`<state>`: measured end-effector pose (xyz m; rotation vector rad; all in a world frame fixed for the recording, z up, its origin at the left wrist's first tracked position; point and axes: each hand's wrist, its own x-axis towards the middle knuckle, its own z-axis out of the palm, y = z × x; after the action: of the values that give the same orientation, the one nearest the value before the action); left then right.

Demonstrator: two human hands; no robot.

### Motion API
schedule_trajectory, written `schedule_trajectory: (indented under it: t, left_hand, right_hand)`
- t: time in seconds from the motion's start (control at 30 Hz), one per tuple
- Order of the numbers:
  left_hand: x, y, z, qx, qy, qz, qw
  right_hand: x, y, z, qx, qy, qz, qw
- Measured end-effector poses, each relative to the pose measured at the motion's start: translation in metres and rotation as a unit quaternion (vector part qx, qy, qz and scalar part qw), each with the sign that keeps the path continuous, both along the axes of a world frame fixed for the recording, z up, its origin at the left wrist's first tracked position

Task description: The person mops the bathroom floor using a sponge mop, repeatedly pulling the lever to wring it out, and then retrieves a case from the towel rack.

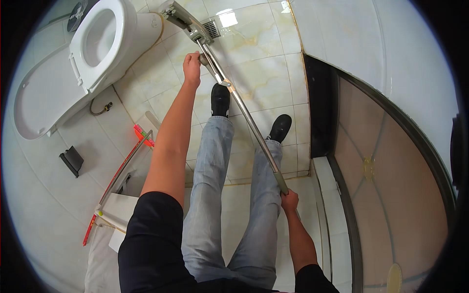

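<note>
Hands point(192, 71) clamped on mop point(249, 117) | toilet point(126, 49) ahead-left | floor drain point(213, 29) beside mop head point(181, 18)

Dressed in a black short-sleeved top point(217, 287), faded light-blue jeans point(207, 180) and black shoes point(220, 99).

Washed paler down the front of the jeans, with soft creases across the lap and lower legs. Rounded and dark at the far ends of the jeans, with a small white patch near the heel of the left shoe. Plain black to either side of the jeans, in loose sleeves point(154, 237). Bare below the sleeve hems, down to left hand point(192, 71) and right hand point(289, 200).
</note>
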<state>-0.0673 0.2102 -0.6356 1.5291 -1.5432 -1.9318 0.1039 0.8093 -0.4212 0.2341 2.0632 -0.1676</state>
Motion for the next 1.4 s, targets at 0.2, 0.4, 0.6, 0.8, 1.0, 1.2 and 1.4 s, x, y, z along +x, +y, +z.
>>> schedule_trajectory:
  t: [0.2, 0.4, 0.6, 0.8, 1.0, 1.2, 1.4]
  left_hand:
    - [-0.017, -0.002, -0.023, 0.090, 0.039, -0.077, 0.992]
    - [-0.017, 0.014, -0.024, 0.044, 0.039, -0.058, 0.997]
    - [-0.005, 0.029, -0.005, 0.077, 0.093, -0.032, 0.992]
    - [0.000, 0.036, -0.027, 0.060, 0.180, 0.044, 0.981]
    - [0.011, 0.055, -0.023, 0.116, 0.198, 0.155, 0.961]
    - [0.012, 0.062, -0.009, 0.116, 0.213, 0.194, 0.951]
    - [0.007, 0.053, 0.001, 0.103, 0.277, 0.185, 0.937]
  right_hand:
    - [0.011, 0.012, -0.028, -0.014, 0.026, 0.019, 0.999]
    - [0.020, 0.022, -0.045, -0.011, 0.050, 0.005, 0.999]
    - [0.035, 0.041, -0.067, -0.007, 0.058, 0.009, 0.998]
    - [0.043, 0.041, -0.083, 0.025, 0.049, 0.020, 0.998]
    - [0.045, 0.038, -0.088, 0.063, 0.050, 0.010, 0.997]
    - [0.044, 0.039, -0.101, 0.090, 0.074, -0.005, 0.993]
    - [0.037, 0.031, -0.110, 0.096, 0.115, 0.005, 0.989]
